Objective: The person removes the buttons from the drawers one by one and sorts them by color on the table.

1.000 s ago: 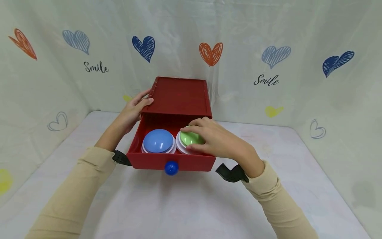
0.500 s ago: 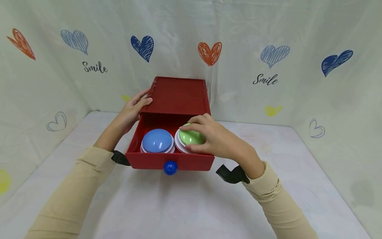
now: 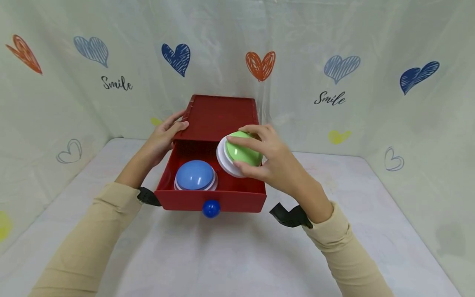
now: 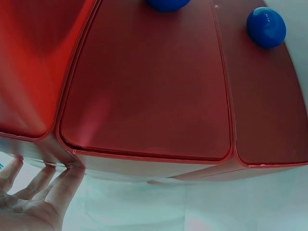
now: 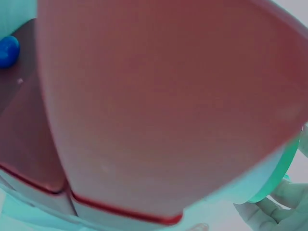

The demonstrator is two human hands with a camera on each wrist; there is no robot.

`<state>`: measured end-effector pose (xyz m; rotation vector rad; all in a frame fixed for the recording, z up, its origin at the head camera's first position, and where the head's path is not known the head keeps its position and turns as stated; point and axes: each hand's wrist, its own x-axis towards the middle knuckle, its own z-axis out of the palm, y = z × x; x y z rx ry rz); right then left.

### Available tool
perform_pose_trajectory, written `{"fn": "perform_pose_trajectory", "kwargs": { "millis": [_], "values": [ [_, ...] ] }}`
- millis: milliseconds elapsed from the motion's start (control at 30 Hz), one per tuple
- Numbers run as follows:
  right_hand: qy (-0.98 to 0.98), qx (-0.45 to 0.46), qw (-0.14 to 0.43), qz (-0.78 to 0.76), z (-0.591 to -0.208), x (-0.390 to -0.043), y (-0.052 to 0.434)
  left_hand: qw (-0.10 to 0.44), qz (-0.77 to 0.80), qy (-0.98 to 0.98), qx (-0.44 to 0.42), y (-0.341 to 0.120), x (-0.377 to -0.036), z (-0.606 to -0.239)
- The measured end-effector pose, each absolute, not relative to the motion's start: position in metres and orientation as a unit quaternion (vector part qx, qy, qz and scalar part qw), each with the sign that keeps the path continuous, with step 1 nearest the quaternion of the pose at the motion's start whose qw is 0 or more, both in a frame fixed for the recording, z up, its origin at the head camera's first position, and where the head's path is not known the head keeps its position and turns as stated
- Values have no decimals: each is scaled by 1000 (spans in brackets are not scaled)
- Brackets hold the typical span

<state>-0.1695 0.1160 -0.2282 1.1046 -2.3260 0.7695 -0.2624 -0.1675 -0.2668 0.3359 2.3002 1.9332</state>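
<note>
My right hand [image 3: 277, 161] grips a round push button [image 3: 243, 152] with a green dome and white base, thumb below and fingers above. It is tilted over the right part of a pulled-out red drawer [image 3: 237, 201]. A blue-domed push button [image 3: 195, 175] sits in the drawer's left part. My left hand [image 3: 160, 139] rests against the left side of the red drawer cabinet [image 3: 222, 117], thumb at the top edge. In the left wrist view, the left fingers [image 4: 62, 190] touch the cabinet's side. The green button's edge [image 5: 284, 168] shows beside the drawer in the right wrist view.
A blue knob [image 3: 211, 208] sticks out from the drawer front. Below are closed drawers [image 4: 149, 86] with blue knobs [image 4: 266, 28]. The cabinet stands on a white table [image 3: 222, 264] before a curtain [image 3: 297, 33] printed with hearts.
My right hand has lifted the green button up from the drawer and tilted it. My left hand stays on the cabinet, and the blue button keeps its place.
</note>
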Motion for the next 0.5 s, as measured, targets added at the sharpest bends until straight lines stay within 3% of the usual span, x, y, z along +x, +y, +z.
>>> {"fn": "perform_pose_trajectory", "kwargs": {
  "millis": [500],
  "values": [
    [-840,332,303,304,-233,-158,152,62,639,757,118,-167,-264,-268]
  ]
}}
